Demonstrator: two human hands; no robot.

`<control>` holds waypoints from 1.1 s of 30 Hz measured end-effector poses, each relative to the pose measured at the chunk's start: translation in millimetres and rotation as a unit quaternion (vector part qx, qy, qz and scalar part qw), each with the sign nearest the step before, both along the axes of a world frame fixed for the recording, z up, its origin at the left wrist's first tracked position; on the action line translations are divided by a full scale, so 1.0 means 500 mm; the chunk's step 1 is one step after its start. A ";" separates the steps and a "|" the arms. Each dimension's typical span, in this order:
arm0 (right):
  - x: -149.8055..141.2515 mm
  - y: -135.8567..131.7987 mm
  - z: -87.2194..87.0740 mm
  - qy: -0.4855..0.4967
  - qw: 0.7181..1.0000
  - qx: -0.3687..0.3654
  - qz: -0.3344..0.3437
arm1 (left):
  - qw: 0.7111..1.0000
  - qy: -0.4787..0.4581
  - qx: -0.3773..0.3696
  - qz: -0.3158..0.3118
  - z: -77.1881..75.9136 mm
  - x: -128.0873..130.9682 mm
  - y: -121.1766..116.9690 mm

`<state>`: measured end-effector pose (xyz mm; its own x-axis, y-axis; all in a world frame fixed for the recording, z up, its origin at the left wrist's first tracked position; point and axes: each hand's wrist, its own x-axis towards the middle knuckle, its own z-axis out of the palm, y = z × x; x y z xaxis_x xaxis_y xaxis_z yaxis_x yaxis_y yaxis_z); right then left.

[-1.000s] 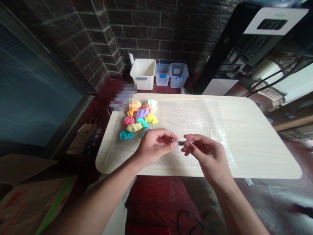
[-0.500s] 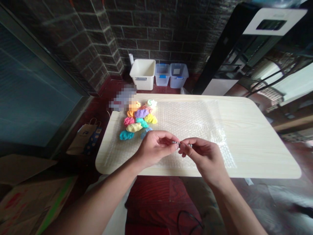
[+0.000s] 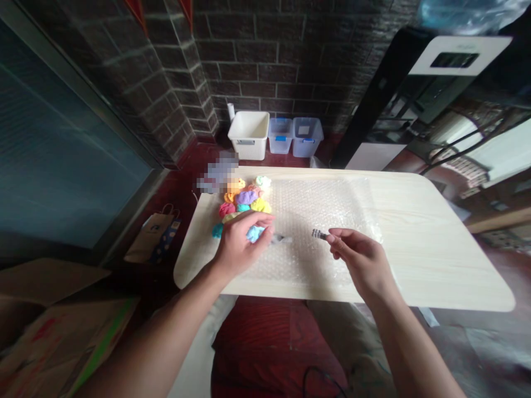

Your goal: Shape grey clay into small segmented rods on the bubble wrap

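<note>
My right hand (image 3: 359,257) is closed, thumb and forefinger pinching one end of a small dark grey piece with rows of round bumps (image 3: 319,234). Raised over the sheet, that piece points left. My left hand (image 3: 244,243) is open, its thumb apart from the curved fingers, with nothing visible held. A light blue clump (image 3: 254,233) shows in the gap between them. Just right of the left fingertips is a blurred grey thing (image 3: 282,239), too smeared to name. Beyond that hand lie several soft coloured clumps, among them a purple one (image 3: 246,197) and a yellow one (image 3: 261,206).
Bubble wrap (image 3: 315,204) covers part of the pale wooden table (image 3: 440,249). Behind the table stand a white bin (image 3: 250,149) and two clear bins with blue catches. A water dispenser (image 3: 375,105) is at the back right; cardboard boxes (image 3: 53,326) sit at the left.
My hands have parted. The left moved left towards the coloured clumps and opened; the right kept the grey bumpy piece, now more exposed. The view has shifted slightly.
</note>
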<state>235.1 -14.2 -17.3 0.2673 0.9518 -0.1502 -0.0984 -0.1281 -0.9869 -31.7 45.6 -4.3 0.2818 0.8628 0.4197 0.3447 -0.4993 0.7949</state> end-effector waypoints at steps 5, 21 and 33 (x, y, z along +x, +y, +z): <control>0.012 0.012 -0.018 -0.053 0.997 -0.053 0.033 | 0.976 0.197 0.081 -0.048 -0.026 0.000 -0.008; 0.001 -0.024 0.004 -0.248 0.966 0.019 0.070 | 0.986 0.109 -0.032 -0.120 0.004 0.017 -0.069; -0.109 -0.064 0.076 -0.088 0.970 0.144 0.174 | 0.970 0.024 -0.162 -0.180 0.029 0.023 -0.089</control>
